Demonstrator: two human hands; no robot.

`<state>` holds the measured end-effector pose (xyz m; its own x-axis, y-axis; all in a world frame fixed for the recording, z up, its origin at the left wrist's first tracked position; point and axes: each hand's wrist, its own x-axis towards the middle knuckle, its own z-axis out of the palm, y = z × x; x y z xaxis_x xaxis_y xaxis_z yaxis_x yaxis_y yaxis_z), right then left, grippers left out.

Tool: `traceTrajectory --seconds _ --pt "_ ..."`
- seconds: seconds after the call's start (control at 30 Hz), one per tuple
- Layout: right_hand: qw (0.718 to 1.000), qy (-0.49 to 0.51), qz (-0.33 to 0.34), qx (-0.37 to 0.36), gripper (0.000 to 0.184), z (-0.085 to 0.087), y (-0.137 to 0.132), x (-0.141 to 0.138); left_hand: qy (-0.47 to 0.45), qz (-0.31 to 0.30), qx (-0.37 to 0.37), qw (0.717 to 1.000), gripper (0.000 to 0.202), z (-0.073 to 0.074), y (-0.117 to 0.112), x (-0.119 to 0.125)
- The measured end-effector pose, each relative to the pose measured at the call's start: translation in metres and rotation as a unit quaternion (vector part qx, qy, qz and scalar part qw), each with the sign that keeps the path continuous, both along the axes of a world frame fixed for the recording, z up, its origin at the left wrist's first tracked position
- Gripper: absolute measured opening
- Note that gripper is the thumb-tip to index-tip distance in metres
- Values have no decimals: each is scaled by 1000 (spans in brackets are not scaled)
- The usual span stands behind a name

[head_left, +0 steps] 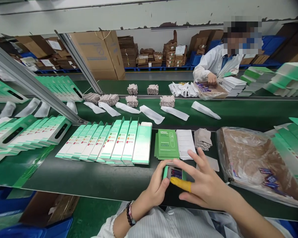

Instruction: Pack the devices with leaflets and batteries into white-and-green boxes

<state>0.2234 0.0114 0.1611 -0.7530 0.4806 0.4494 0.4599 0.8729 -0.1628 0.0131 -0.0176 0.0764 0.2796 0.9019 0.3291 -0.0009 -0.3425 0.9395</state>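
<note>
My left hand (157,188) grips a small green open-ended box (173,173) near the front edge of the green table. My right hand (203,183) is at the box mouth, its thumb in a yellow finger cot pressing on a purple packet inside, the other fingers spread above. Just beyond the box lie a stack of green leaflets (167,143), white instruction sheets (185,142) and a pile of grey pouches (202,138). A row of green and white boxes (114,142) lies to the left.
A bagged cardboard tray with purple packets (258,162) sits at right. More green boxes (27,132) lie far left. White sleeves (151,114) and grey pouch stacks rest on the conveyor (250,114). Across it a person in a white coat (217,62) handles packets.
</note>
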Motion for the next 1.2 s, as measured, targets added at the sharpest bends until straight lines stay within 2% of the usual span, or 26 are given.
traceTrajectory --seconds 0.13,0.23,0.37,0.53,0.67,0.77,0.87,0.93,0.97,1.0,1.03,1.07,1.1,1.2 --pt "997 -37 38 -63 43 26 18 -17 -14 -8 -29 999 55 -8 0 0" --pt "994 -31 54 -89 55 33 21 -24 -28 -1 -53 998 57 -9 0 0" --pt "990 -15 65 -120 59 39 20 -26 -30 -13 -60 998 57 -10 -3 0" --pt "990 -52 70 -115 50 44 16 -29 -19 -12 -51 998 57 -10 -4 0" --pt "987 -98 85 -93 34 51 17 -32 -12 -26 -30 999 59 -4 -2 1" --pt "987 -99 92 -86 29 59 18 -27 -6 -26 -28 999 58 0 -2 2" --pt "993 -59 70 -76 31 53 9 -12 -7 -13 -36 999 57 2 -4 1" --pt "995 53 -30 -78 38 34 -4 -1 -34 -19 -51 998 58 6 -3 -1" --pt "981 130 -108 -93 44 20 -12 2 -56 -28 -64 996 59 8 -2 -1" --pt "951 207 -194 -123 50 5 -20 4 -78 -37 -80 993 59 12 0 -2" --pt "911 267 -264 -170 56 -10 -28 2 -97 -45 -95 990 58 15 3 -3" --pt "874 301 -301 -234 59 -25 -35 -2 -108 -52 -105 987 57 19 6 -3" --pt "842 324 -307 -304 60 -38 -41 -8 -111 -61 -110 986 55 22 9 -3" --pt "754 396 -221 -474 49 -60 -48 -32 -80 -74 -99 989 44 28 14 0"
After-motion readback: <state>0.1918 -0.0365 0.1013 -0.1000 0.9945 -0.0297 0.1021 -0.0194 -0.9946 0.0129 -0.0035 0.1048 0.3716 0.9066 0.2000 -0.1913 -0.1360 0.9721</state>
